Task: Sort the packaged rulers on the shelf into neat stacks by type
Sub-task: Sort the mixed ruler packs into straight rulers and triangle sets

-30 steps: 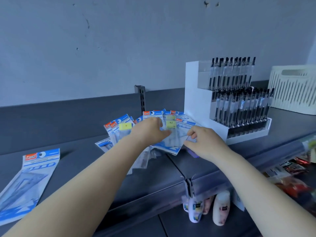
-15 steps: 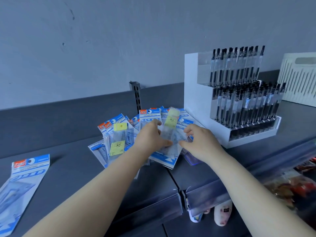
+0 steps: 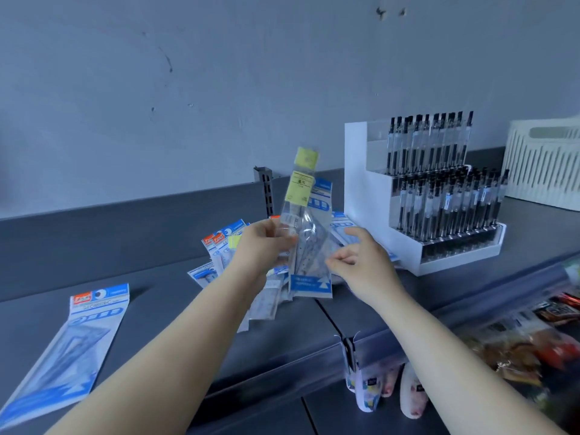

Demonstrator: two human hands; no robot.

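Two ruler packs (image 3: 306, 233) in left hand (image 3: 263, 246) fingers, right hand (image 3: 361, 262) released, pen display (image 3: 433, 196) beside pile (image 3: 226, 246)

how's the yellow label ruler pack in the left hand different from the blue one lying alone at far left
The yellow-label pack is narrow and held upright in the air by the left hand; the blue-header pack is wider and lies flat on the shelf, untouched. The first carries yellow labels on clear film, the second a blue and white header with a red logo. Both are clear plastic sleeves.
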